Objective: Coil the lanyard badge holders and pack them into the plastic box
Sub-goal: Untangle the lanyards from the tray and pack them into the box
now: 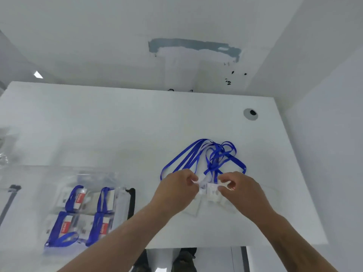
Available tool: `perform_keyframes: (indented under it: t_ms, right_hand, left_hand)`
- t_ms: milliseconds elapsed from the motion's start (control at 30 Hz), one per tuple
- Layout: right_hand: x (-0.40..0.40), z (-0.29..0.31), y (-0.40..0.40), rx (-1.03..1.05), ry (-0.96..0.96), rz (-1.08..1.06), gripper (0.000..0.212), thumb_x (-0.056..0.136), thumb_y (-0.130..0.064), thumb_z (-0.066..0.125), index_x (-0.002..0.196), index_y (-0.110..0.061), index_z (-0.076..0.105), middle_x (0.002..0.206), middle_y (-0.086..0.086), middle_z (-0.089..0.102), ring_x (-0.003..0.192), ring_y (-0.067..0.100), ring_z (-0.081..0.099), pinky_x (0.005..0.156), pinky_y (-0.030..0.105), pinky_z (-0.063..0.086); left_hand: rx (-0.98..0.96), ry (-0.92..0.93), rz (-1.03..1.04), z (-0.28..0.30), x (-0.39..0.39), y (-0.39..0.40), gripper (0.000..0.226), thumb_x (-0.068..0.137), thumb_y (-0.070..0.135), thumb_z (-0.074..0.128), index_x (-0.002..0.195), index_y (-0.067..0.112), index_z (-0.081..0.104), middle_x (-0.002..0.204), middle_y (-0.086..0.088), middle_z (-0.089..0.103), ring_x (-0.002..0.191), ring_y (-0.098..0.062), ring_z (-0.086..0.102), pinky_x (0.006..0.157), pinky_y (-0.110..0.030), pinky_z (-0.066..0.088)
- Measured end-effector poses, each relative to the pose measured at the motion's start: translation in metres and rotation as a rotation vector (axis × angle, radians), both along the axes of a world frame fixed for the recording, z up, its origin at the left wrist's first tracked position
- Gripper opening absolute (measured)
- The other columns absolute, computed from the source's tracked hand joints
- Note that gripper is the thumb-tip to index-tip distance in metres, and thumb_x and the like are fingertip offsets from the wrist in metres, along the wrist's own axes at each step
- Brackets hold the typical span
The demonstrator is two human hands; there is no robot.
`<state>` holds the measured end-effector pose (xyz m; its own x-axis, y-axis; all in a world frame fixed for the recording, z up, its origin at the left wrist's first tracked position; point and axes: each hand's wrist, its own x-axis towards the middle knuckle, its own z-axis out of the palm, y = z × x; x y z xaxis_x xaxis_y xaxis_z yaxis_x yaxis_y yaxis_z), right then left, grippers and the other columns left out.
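Observation:
A tangle of blue lanyards [214,156] lies on the white table [117,124], right of centre. Their clear badge holders [211,191] sit bunched at the near end of the straps. My left hand [176,188] pinches the top of one clear holder with curled fingers. My right hand [239,188] pinches the neighbouring holder from the right side. To the left stands a clear plastic box [82,211] holding several coiled lanyards with red-and-white badge cards, laid in two rows.
A black clip of the box [131,203] shows at its right wall. A round grey cable hole [250,114] sits in the table's far right corner. The table's front edge runs just below my forearms, with shoes [184,260] on the floor beneath. Walls close in behind and right.

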<state>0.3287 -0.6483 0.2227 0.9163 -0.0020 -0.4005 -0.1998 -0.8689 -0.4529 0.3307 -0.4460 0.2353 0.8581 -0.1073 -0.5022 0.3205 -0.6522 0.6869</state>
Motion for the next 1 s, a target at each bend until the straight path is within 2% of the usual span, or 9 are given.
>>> perform_keyframes:
  t_ms: [67, 200, 367, 467, 567, 667, 800, 900, 1000]
  right_hand:
    - [0.002, -0.013, -0.011, -0.069, 0.055, 0.038, 0.035, 0.087, -0.039, 0.067, 0.12, -0.038, 0.061, 0.108, -0.023, 0.061, 0.09, -0.002, 0.058, 0.069, 0.011, 0.038]
    - [0.012, -0.039, -0.019, -0.178, 0.109, 0.187, 0.053, 0.085, -0.043, 0.069, 0.135, -0.036, 0.05, 0.136, -0.017, 0.05, 0.11, 0.006, 0.057, 0.089, 0.021, 0.046]
    - [0.023, -0.069, -0.02, -0.223, 0.116, 0.368, 0.069, 0.085, -0.043, 0.07, 0.144, -0.034, 0.035, 0.144, -0.011, 0.041, 0.127, 0.012, 0.048, 0.098, 0.029, 0.047]
    - [0.029, -0.072, -0.021, -0.204, 0.126, 0.379, 0.062, 0.087, -0.04, 0.068, 0.143, -0.034, 0.04, 0.14, -0.009, 0.045, 0.121, 0.013, 0.053, 0.098, 0.029, 0.049]
    - [0.036, -0.068, -0.028, -0.066, 0.138, 0.266, 0.027, 0.09, -0.038, 0.062, 0.117, -0.036, 0.061, 0.112, -0.015, 0.058, 0.098, 0.005, 0.059, 0.086, 0.024, 0.05]
    - [0.044, -0.065, -0.038, 0.176, 0.158, 0.033, 0.009, 0.087, -0.035, 0.067, 0.095, -0.035, 0.066, 0.09, -0.016, 0.065, 0.082, 0.001, 0.061, 0.074, 0.02, 0.05]
    - [0.056, -0.047, -0.041, 0.568, 0.213, -0.335, 0.013, 0.086, -0.026, 0.073, 0.096, -0.02, 0.067, 0.074, -0.01, 0.069, 0.054, 0.005, 0.056, 0.053, 0.017, 0.044]
    - [0.057, -0.035, -0.034, 0.804, 0.29, -0.542, 0.019, 0.085, -0.021, 0.074, 0.1, -0.012, 0.067, 0.073, -0.002, 0.068, 0.056, 0.011, 0.056, 0.049, 0.021, 0.042]
    - [0.051, -0.028, -0.02, 0.969, 0.383, -0.636, 0.021, 0.085, -0.022, 0.074, 0.102, -0.012, 0.065, 0.082, 0.002, 0.071, 0.067, 0.015, 0.064, 0.055, 0.023, 0.047]
  left_hand:
    - [0.021, 0.078, -0.016, -0.019, 0.002, -0.022, 0.02, 0.092, 0.031, 0.056, 0.111, 0.029, 0.062, 0.105, 0.013, 0.068, 0.092, -0.006, 0.062, 0.082, -0.022, 0.049]
    - [0.11, 0.147, -0.016, -0.057, 0.008, -0.057, 0.024, 0.086, 0.027, 0.054, 0.11, 0.031, 0.06, 0.103, 0.011, 0.068, 0.093, -0.012, 0.064, 0.087, -0.03, 0.054]
    - [0.205, 0.146, -0.023, -0.086, 0.013, -0.076, 0.033, 0.088, 0.027, 0.057, 0.12, 0.028, 0.056, 0.104, 0.009, 0.069, 0.092, -0.011, 0.064, 0.08, -0.025, 0.051]
    - [0.198, 0.135, 0.001, -0.089, 0.015, -0.077, 0.031, 0.088, 0.024, 0.056, 0.119, 0.027, 0.058, 0.104, 0.011, 0.069, 0.091, -0.008, 0.063, 0.078, -0.023, 0.049]
    - [0.162, 0.097, 0.102, -0.081, 0.014, -0.072, 0.019, 0.089, 0.03, 0.06, 0.108, 0.028, 0.063, 0.098, 0.015, 0.067, 0.09, -0.005, 0.063, 0.084, -0.027, 0.054]
    - [0.109, 0.0, 0.236, -0.068, 0.014, -0.062, 0.012, 0.087, 0.042, 0.064, 0.09, 0.03, 0.062, 0.084, 0.017, 0.067, 0.077, -0.004, 0.064, 0.077, -0.032, 0.057]
    - [0.031, -0.019, 0.379, -0.049, 0.021, -0.051, 0.023, 0.083, 0.049, 0.069, 0.091, 0.031, 0.058, 0.088, 0.016, 0.065, 0.073, 0.001, 0.063, 0.062, -0.019, 0.05]
    - [-0.239, 0.138, 0.442, -0.041, 0.031, -0.045, 0.034, 0.082, 0.046, 0.073, 0.106, 0.025, 0.061, 0.096, 0.011, 0.069, 0.09, -0.01, 0.068, 0.078, -0.031, 0.059]
    - [-0.512, 0.315, 0.465, -0.029, 0.039, -0.037, 0.027, 0.089, 0.03, 0.07, 0.11, 0.013, 0.067, 0.098, -0.004, 0.076, 0.092, -0.022, 0.073, 0.083, -0.036, 0.06]
